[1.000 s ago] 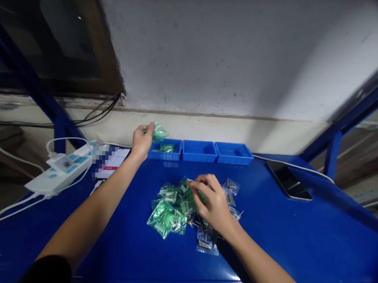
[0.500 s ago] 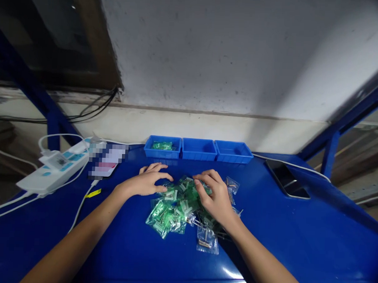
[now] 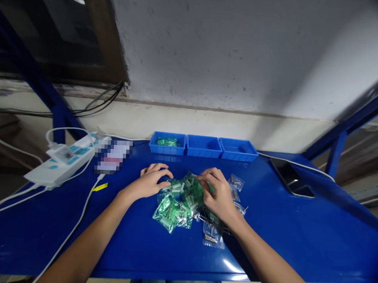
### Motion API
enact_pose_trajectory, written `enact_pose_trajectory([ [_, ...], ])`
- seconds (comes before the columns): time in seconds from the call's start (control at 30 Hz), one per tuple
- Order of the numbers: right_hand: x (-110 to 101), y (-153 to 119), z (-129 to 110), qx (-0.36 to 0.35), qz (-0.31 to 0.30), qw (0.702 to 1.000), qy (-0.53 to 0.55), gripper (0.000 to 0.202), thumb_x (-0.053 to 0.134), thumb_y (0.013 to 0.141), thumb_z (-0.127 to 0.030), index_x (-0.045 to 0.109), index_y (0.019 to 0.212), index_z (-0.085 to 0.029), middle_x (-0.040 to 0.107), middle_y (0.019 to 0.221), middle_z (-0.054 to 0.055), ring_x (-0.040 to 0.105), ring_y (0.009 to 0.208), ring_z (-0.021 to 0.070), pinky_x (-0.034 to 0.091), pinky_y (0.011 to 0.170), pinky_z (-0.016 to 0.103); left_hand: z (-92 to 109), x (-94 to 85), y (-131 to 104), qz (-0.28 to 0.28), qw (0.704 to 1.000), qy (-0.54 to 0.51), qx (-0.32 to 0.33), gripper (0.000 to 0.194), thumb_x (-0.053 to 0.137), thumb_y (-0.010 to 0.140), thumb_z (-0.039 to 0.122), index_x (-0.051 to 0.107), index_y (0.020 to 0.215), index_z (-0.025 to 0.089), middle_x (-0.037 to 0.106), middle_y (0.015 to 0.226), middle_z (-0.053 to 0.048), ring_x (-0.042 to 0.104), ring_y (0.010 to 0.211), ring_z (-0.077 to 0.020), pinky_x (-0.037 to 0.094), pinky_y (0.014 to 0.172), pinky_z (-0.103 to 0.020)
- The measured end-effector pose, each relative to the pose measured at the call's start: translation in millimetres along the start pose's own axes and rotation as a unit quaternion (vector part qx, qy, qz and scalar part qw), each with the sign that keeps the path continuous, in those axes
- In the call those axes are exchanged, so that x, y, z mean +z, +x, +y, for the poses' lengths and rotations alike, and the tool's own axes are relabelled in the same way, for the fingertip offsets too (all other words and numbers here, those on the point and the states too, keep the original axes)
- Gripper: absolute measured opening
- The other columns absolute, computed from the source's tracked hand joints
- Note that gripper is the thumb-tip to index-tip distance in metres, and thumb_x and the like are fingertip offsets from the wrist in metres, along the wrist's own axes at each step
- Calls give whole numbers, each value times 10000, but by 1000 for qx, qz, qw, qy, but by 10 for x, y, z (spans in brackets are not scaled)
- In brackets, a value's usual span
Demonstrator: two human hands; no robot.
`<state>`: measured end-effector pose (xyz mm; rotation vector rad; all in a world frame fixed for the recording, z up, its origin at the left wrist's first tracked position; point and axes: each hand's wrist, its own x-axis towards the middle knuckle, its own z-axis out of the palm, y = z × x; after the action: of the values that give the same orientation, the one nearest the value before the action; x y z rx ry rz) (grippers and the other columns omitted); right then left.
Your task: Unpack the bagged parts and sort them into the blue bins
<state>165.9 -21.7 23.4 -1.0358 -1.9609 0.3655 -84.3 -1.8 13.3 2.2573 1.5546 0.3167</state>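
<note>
A loose pile of small green packets lies mid-table, with clear packets of metal pieces along its right and front sides. My left hand is at the pile's left edge, its fingers apart and curved, holding nothing. Over the right part of the pile is my right hand, fingers bent down and thumb near them at a green packet. Behind the pile stand three blue bins in a row: the left bin holds green packets, while the middle bin and right bin show bare insides.
On the left of the blue table are a white power strip with cables, a phone on a charging cord and a yellow tag. A dark phone lies at the right. Blue frame posts flank the table.
The view has shifted slightly, so the scene sits further right and the table's front edge shows more. My right fingers have drawn closer together over the packets.
</note>
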Motion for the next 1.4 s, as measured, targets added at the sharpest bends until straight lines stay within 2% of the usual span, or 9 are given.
enact_pose_trajectory([
  [0.1, 12, -3, 7, -5, -2, 1000, 12, 257, 462, 776, -63, 658, 871, -199, 556, 881, 67, 523, 823, 206, 451, 713, 350, 49, 12, 0, 9, 1000, -12, -9, 141, 507, 829, 325, 554, 944, 258, 473, 1294, -45, 332, 1249, -300, 283, 971, -526],
  [0.2, 41, -14, 38, 2, -15, 1000, 26, 319, 437, 735, -24, 680, 833, -205, 547, 887, 62, 532, 817, 196, 448, 713, 343, 59, 41, 37, 34, 999, -31, -25, 78, 495, 817, 274, 525, 865, 221, 598, 1058, -47, 470, 1104, -269, 345, 915, -461],
  [0.3, 62, -22, 48, 15, -26, 999, 32, 373, 401, 670, 18, 685, 753, -210, 542, 880, 53, 536, 802, 188, 440, 703, 333, 34, 57, 77, 63, 996, -68, -17, 97, 458, 833, 252, 527, 888, 212, 626, 889, -34, 560, 919, -220, 396, 841, -375],
  [0.43, 54, -18, 17, 30, -41, 998, 33, 344, 416, 694, -1, 671, 809, -200, 555, 860, 49, 534, 794, 190, 434, 700, 328, 20, 38, 74, 117, 990, -75, -11, 203, 424, 854, 259, 555, 997, 199, 611, 866, -47, 569, 886, -209, 415, 811, -333],
  [0.63, 45, -9, 2, 27, -63, 997, 27, 315, 433, 729, -20, 652, 865, -199, 572, 814, 36, 531, 782, 189, 434, 715, 330, -19, -11, -2, 5, 999, -51, 0, 196, 520, 789, 360, 624, 872, 216, 586, 925, -47, 557, 921, -222, 417, 805, -325],
  [0.77, 64, -10, 14, 24, -76, 997, 12, 318, 441, 733, -15, 653, 877, -202, 584, 819, 33, 531, 782, 187, 436, 720, 324, -37, -40, -4, -1, 997, -78, -17, 163, 496, 786, 308, 604, 724, 204, 606, 781, -33, 572, 813, -207, 411, 722, -293],
  [0.9, 78, -14, 21, 15, -88, 996, -2, 305, 455, 747, -30, 656, 894, -207, 588, 808, 35, 530, 776, 189, 438, 706, 322, -66, -66, -29, -15, 989, -138, -54, 213, 539, 765, 378, 620, 878, 217, 626, 764, -23, 579, 691, -185, 401, 607, -257],
  [1.07, 78, -23, 10, 9, -100, 995, -11, 285, 455, 767, -42, 647, 910, -198, 584, 817, 44, 525, 784, 192, 441, 711, 328, -49, -104, -85, -35, 996, -69, -36, 226, 611, 693, 351, 631, 882, 228, 596, 818, -18, 577, 785, -192, 418, 686, -261],
  [1.4, 79, -19, -5, -4, -112, 993, -31, 233, 461, 829, -101, 647, 927, -201, 599, 828, 53, 532, 789, 194, 441, 720, 337, -89, -19, -28, 40, 989, -110, -90, 71, 526, 708, 230, 591, 734, 223, 627, 676, -12, 603, 652, -194, 392, 574, -272],
])
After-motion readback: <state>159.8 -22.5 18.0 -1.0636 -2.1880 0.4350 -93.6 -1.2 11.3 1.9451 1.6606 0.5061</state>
